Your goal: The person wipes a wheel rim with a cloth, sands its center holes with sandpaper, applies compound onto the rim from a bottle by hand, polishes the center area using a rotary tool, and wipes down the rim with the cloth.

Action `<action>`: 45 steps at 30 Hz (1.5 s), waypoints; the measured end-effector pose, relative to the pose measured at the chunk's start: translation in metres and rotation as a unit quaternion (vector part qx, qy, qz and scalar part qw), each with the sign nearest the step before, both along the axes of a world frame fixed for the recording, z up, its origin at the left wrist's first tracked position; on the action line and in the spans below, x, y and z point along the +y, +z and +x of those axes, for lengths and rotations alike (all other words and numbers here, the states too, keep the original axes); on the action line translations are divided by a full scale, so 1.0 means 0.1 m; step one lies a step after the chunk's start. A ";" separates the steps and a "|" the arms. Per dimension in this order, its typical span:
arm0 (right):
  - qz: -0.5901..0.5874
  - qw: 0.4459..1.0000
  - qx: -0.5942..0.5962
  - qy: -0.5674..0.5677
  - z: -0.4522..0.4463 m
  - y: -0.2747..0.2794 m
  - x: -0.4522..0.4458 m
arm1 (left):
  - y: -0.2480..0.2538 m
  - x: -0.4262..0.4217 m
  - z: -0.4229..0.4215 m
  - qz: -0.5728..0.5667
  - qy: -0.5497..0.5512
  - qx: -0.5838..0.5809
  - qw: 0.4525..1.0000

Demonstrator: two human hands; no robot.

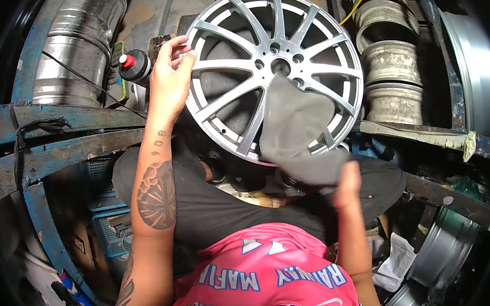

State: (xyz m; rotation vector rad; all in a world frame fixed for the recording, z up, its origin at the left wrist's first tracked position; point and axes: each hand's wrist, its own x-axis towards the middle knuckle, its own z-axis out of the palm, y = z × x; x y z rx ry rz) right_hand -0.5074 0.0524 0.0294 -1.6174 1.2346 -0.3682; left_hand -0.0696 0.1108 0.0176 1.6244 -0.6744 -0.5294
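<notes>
Left of the silver wheel (pixel 269 59): dark bottle (pixel 140 69), red cap on, contents hidden. Lower left: blue mesh crates (pixel 111 234), contents too dim to identify. Across hub and lower-right spokes: grey cloth (pixel 298 125). At wheel's left edge: left hand (pixel 173 71), raised, fingers loosely curved, contact uncertain. Below right: right hand (pixel 349 187), blurred, gripping cloth's near end.

A wheel workshop: bare rims (pixel 395 105) in stacks, a silver spoked wheel (pixel 287 51), blue metal frames (pixel 86 150).

Pink jersey (pixel 290 275) with "MAFI", "WAY", "PAUL" and Nike swoosh (pixel 329 302), left forearm (pixel 156 186) with tattooed digits (pixel 158 143) including "8", "0"
</notes>
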 end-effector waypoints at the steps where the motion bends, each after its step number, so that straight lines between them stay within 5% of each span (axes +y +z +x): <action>1: 0.124 0.928 -0.180 -0.300 0.01 0.28 -0.09 | 0.02 -0.01 -0.04 -0.003 0.002 0.011 1.000; 2: 0.154 0.883 -0.310 -0.317 -0.09 0.49 -0.29 | 0.03 -0.01 -0.10 0.007 -0.016 -0.002 1.000; 3: 0.248 0.840 -0.455 -0.162 -0.24 0.64 -0.42 | 0.05 0.01 -0.18 0.018 -0.034 -0.016 0.999; 5: 0.228 0.832 -0.498 -0.086 -0.63 0.48 -0.48 | 0.14 0.04 -0.30 0.038 -0.067 -0.018 0.997; 6: 0.136 0.797 -0.401 -0.431 -0.10 0.70 -0.20 | 0.21 0.04 -0.32 0.048 -0.079 -0.013 0.996; 9: 0.070 0.818 -0.303 -0.483 -0.02 0.85 0.32 | 0.14 0.04 -0.27 0.003 -0.061 -0.012 0.998; 11: 0.123 0.833 -0.453 -0.293 -0.40 1.23 0.33 | 0.13 0.07 -0.25 0.009 -0.051 -0.006 0.999; 13: -0.127 0.756 -0.341 -0.544 0.16 1.66 0.44 | 0.19 0.07 -0.27 -0.004 -0.059 0.008 0.998; 15: -0.323 0.856 -0.103 -0.390 0.78 1.45 0.56 | 0.13 0.03 -0.26 -0.002 -0.069 0.015 0.998; 17: -0.353 0.934 0.050 0.027 0.54 0.74 0.60 | 0.09 -0.02 -0.24 0.000 -0.083 0.006 0.997; 18: -0.194 0.956 0.148 0.161 0.78 0.71 0.52 | 0.07 -0.06 -0.25 -0.004 -0.082 0.001 0.997; 19: -0.042 0.918 0.250 0.304 1.02 0.69 0.43 | 0.07 -0.09 -0.26 -0.007 -0.084 -0.001 0.996; 21: -0.324 0.861 0.225 0.319 1.30 -0.31 0.72 | 0.08 -0.10 -0.29 -0.005 -0.082 -0.003 0.997; 24: -0.220 0.900 0.234 0.294 1.36 -0.03 0.60 | 0.17 -0.03 -0.27 0.040 -0.087 0.024 0.995; 25: -0.291 0.862 0.256 0.328 1.26 0.03 0.46 | 0.16 -0.02 -0.24 0.043 -0.083 0.032 0.995; 29: -0.065 0.880 0.264 0.390 1.51 0.21 0.31 | -0.01 -0.06 -0.14 0.001 -0.050 -0.005 0.999; 33: -0.421 0.844 0.116 0.310 1.23 -0.18 0.26 | 0.07 -0.11 -0.24 -0.008 -0.053 -0.002 0.999; 37: -0.082 0.838 0.339 0.419 1.55 0.40 0.15 | 0.12 -0.18 -0.30 -0.030 -0.074 0.006 0.997; 39: -0.235 0.885 0.156 0.370 1.46 -0.17 0.37 | 0.11 -0.21 -0.32 -0.021 -0.076 0.001 0.997; 41: -0.233 0.880 0.172 0.375 1.30 -0.09 0.33 | 0.09 -0.17 -0.29 -0.013 -0.079 -0.009 0.997; 42: -0.196 0.843 0.307 0.397 1.27 0.19 0.28 | 0.07 -0.15 -0.27 -0.015 -0.072 -0.009 0.997; 43: -0.312 0.835 0.223 0.394 1.16 0.17 0.25 | 0.07 -0.14 -0.25 -0.019 -0.064 -0.010 0.998; 45: -0.301 0.822 0.274 0.398 1.16 0.19 0.31 | 0.14 -0.11 -0.22 0.015 -0.079 0.019 0.997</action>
